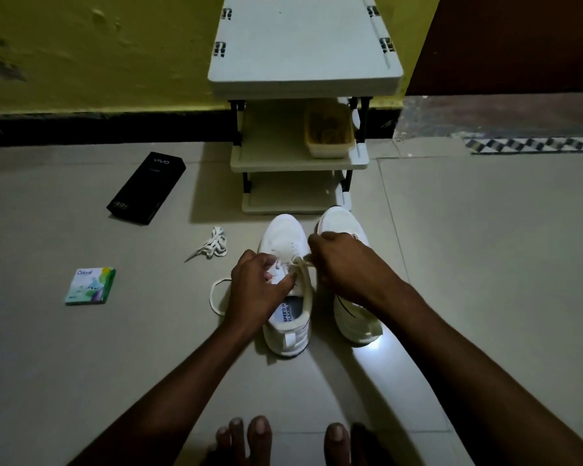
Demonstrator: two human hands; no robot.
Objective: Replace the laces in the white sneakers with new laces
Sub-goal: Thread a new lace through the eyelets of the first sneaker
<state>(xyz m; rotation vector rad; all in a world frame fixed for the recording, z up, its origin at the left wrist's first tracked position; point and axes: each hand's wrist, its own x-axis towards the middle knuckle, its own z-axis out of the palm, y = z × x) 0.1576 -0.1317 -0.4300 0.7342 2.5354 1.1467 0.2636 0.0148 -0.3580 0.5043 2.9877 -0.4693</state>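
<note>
Two white sneakers stand side by side on the floor, toes pointing away from me. The left sneaker (pixel 285 237) has a white lace (pixel 216 297) threaded in its eyelets, with a loop trailing on the floor to its left. My left hand (pixel 256 290) grips the lace and tongue at the shoe's left side. My right hand (pixel 344 264) pinches the other lace end at the shoe's right side and hides part of the right sneaker (pixel 342 218). A bundled white lace (pixel 212 247) lies on the floor further left.
A white shelf rack (pixel 303 79) stands just beyond the shoes, with a tan basket (pixel 329 146) on its middle shelf. A black phone box (pixel 147 188) and a small green-white packet (pixel 91 285) lie on the floor at left. My bare toes (pixel 249 435) show at the bottom.
</note>
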